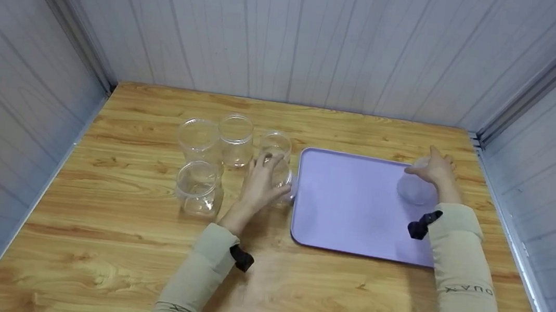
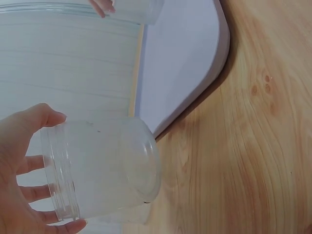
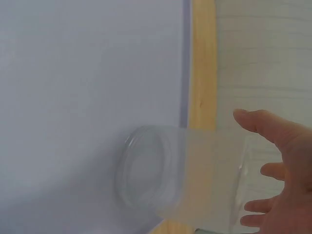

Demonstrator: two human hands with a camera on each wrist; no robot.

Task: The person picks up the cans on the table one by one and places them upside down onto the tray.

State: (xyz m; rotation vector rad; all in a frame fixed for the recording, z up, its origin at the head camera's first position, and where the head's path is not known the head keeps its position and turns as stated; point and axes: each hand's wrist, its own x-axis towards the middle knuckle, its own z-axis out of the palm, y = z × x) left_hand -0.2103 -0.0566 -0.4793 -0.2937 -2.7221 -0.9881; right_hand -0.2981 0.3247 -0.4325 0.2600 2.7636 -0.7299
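Observation:
My left hand (image 1: 260,185) grips a clear plastic jar (image 2: 97,165) round its rim. In the left wrist view the thumb presses one side of the rim and the fingers curl along the other. This jar is beside the left edge of the lilac tray (image 1: 346,200). My right hand (image 1: 436,171) is at the top of another clear jar (image 3: 195,175) on the tray's right part. Its thumb and fingers are spread, and in the right wrist view the thumb stands apart from the jar's rim.
Several more clear jars stand on the wooden table (image 1: 114,263) left of the tray, among them a front one (image 1: 198,189), a back one (image 1: 235,143) and one (image 1: 276,142) just behind the left hand. Panelled walls (image 1: 291,37) enclose the table at the back and both sides.

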